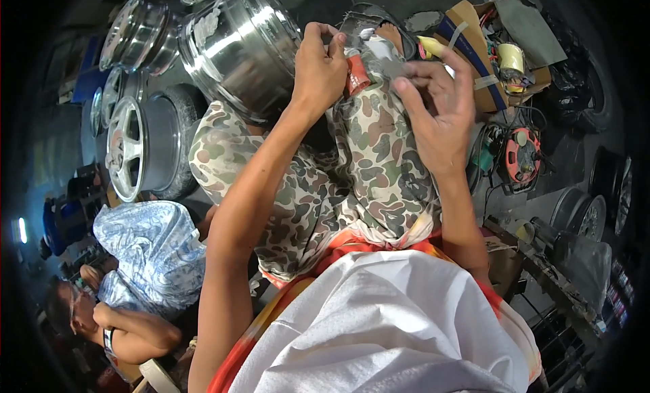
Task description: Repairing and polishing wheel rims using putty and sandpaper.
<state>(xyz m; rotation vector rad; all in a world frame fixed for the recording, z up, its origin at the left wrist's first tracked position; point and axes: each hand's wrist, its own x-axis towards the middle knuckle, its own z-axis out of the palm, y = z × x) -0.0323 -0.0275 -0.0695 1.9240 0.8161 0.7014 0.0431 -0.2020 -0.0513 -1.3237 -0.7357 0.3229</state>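
My left hand [319, 71] is raised beside a wide polished wheel rim [237, 48], with its thumb and fingers pinched together. At those fingertips is a small crumpled red tube [357, 73], just above my camouflage-clad knee. My right hand [443, 112] is across from it, palm turned inward. Between its thumb and fingers is a thin grey flat piece [393, 69], its far edge hard to make out. One fingertip of that hand looks yellow. A whitish sheet or scrap [380, 48] shows beyond the knee, partly covered.
More rims [128, 146] and a tyre [183, 102] stand at the left. Another person in patterned blue cloth [152, 251] sits at the lower left. A cardboard box [474, 54] of odds and ends is at the upper right. Below it lie a red cable reel [523, 155] and loose cords.
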